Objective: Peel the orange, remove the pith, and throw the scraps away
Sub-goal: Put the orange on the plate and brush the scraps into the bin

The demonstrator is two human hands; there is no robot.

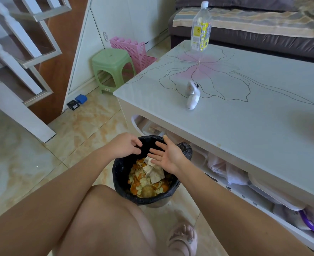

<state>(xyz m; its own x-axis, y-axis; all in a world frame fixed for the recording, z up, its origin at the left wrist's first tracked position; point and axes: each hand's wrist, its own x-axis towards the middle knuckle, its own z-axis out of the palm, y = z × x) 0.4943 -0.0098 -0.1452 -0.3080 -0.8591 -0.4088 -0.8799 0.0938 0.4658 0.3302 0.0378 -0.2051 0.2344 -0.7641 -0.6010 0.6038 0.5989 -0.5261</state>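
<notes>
A small bin lined with a black bag point(120, 179) stands on the floor between my knee and the table. Inside lie several orange peel scraps point(143, 183) and a crumpled beige tissue point(155, 172). My left hand point(124, 145) hovers over the bin's far left rim, fingers loosely curled, holding nothing. My right hand point(166, 156) is spread above the bin's middle, palm facing left, fingers apart and empty. A tiny pale scrap point(165, 137) shows just past my right fingertips. No whole orange is in view.
A white glass-topped table point(244, 115) stands to the right, carrying a water bottle point(201, 27) and a small white device point(192, 94). Its lower shelf holds bags and boxes. A green stool point(111, 68) and pink rack point(134, 51) stand at the back left. My sandalled foot point(183, 239) rests near the bin.
</notes>
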